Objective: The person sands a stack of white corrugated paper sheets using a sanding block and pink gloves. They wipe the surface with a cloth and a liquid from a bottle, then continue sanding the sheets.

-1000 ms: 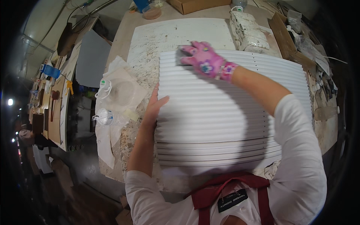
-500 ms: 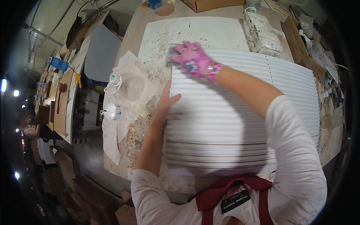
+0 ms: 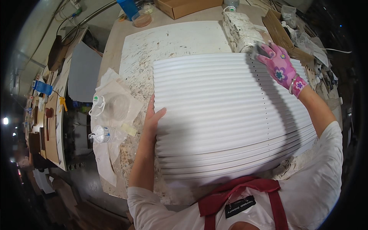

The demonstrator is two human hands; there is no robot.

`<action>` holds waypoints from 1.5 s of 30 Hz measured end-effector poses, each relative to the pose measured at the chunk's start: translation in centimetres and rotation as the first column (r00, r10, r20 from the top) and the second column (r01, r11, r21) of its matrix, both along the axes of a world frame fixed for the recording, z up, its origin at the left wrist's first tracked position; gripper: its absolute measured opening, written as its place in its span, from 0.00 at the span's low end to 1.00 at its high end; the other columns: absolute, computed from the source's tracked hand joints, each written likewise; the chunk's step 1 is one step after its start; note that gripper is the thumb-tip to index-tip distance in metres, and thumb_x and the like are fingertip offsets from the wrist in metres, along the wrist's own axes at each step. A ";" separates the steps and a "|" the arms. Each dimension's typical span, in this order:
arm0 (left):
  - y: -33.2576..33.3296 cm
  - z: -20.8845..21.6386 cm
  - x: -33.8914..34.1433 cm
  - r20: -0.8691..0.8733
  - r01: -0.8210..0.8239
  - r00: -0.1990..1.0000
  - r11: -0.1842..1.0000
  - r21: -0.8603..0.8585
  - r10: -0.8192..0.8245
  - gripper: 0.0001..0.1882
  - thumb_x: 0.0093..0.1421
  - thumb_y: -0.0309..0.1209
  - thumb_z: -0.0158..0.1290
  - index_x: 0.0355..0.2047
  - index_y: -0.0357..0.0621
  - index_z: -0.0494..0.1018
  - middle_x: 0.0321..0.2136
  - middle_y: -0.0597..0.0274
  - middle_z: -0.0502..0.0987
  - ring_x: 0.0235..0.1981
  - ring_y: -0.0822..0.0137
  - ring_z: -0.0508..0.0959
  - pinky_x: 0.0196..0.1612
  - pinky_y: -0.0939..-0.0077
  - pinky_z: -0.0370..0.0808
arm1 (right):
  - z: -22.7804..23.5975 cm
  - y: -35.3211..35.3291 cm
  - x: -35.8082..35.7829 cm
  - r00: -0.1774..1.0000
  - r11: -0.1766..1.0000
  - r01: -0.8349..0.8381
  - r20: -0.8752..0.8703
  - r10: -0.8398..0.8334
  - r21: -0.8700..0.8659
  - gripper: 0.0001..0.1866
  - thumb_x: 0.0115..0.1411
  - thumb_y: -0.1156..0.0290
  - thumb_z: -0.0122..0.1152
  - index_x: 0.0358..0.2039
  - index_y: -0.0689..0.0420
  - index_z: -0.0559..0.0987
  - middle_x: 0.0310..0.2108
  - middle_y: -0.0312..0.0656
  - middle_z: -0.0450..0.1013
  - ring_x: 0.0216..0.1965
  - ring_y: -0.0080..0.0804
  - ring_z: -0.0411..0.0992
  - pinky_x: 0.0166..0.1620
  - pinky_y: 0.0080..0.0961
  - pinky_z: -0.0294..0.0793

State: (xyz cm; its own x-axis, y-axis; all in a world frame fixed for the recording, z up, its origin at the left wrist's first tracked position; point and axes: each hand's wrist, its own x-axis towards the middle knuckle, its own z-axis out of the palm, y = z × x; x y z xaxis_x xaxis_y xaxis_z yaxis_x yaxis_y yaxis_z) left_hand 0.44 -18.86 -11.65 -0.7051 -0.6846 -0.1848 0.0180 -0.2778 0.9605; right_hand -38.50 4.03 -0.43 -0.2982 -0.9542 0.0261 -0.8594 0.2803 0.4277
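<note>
White ribbed slats [image 3: 211, 111] lie side by side as a wide panel on the worktable, with a line of small dark holes running across them toward the right. My left hand [image 3: 152, 120], bare, grips the panel's left edge, thumb on top and fingers along the side. At the far right edge of the slats is my right hand [image 3: 280, 69] in a pink flowered glove. Its fingers are closed around a small grey block [image 3: 260, 51], partly hidden by the glove, so its exact kind is unclear.
A paint-crusted white block [image 3: 241, 32] lies beyond the slats, near an open cardboard box [image 3: 184, 8]. On the left, a clear plastic cup [image 3: 102, 134] and a white-handled container [image 3: 99, 101] stand on paper. Plastic bags [image 3: 306, 40] clutter the right side.
My right hand has swept the grey block from the panel's far left corner to its far right. My left hand stays on the left edge. The whole view has shifted.
</note>
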 end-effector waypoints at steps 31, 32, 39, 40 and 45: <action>0.3 1.2 0.4 0.299 -0.086 0.947 0.988 -0.127 0.121 0.41 0.56 0.33 0.53 0.68 0.45 0.48 0.67 0.50 0.47 0.62 0.63 0.58 0.61 0.72 0.58 | -4.5 -9.0 8.4 0.851 0.841 -0.148 0.367 0.376 -0.520 0.15 0.54 0.78 0.53 0.42 0.50 0.77 0.44 0.45 0.73 0.43 0.47 0.73 0.43 0.38 0.76; 0.5 1.1 0.6 0.295 -0.091 0.947 0.987 -0.132 0.127 0.41 0.56 0.33 0.53 0.68 0.44 0.48 0.67 0.50 0.47 0.63 0.62 0.57 0.62 0.72 0.58 | -4.6 -5.3 5.6 0.832 0.741 -0.125 0.338 0.441 -0.660 0.15 0.52 0.79 0.55 0.41 0.50 0.78 0.43 0.45 0.74 0.43 0.46 0.74 0.44 0.37 0.75; 0.6 1.8 0.4 0.222 0.011 0.975 0.997 -0.077 0.007 0.43 0.57 0.35 0.54 0.68 0.43 0.45 0.66 0.50 0.50 0.66 0.61 0.53 0.64 0.69 0.52 | -0.4 15.7 -6.3 0.930 0.936 0.281 0.299 -0.212 -0.212 0.26 0.51 0.75 0.60 0.53 0.54 0.73 0.60 0.46 0.62 0.60 0.41 0.61 0.61 0.29 0.62; 0.5 1.7 0.4 0.226 0.034 0.974 0.997 -0.071 -0.017 0.43 0.57 0.36 0.54 0.68 0.43 0.44 0.66 0.50 0.51 0.66 0.61 0.53 0.65 0.69 0.52 | 0.9 16.7 -4.8 0.965 0.969 0.182 0.218 -0.143 -0.168 0.27 0.50 0.74 0.61 0.54 0.55 0.72 0.62 0.45 0.60 0.62 0.38 0.59 0.62 0.27 0.60; 1.9 3.0 0.3 0.333 0.040 0.943 0.997 -0.063 -0.017 0.46 0.57 0.36 0.57 0.68 0.41 0.42 0.65 0.52 0.53 0.65 0.61 0.54 0.65 0.68 0.51 | -2.6 9.7 4.5 0.852 0.905 -0.257 0.362 0.378 -0.340 0.21 0.52 0.67 0.58 0.48 0.54 0.74 0.55 0.53 0.65 0.55 0.50 0.65 0.58 0.40 0.67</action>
State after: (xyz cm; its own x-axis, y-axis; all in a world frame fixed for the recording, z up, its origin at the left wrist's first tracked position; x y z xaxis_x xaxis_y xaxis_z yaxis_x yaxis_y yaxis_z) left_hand 0.75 -16.99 -8.63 -0.6311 -0.6840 -0.3658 -0.3120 -0.2079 0.9271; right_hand -34.02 13.78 -3.00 -0.0207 -0.9708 0.2390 -0.9993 0.0127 -0.0347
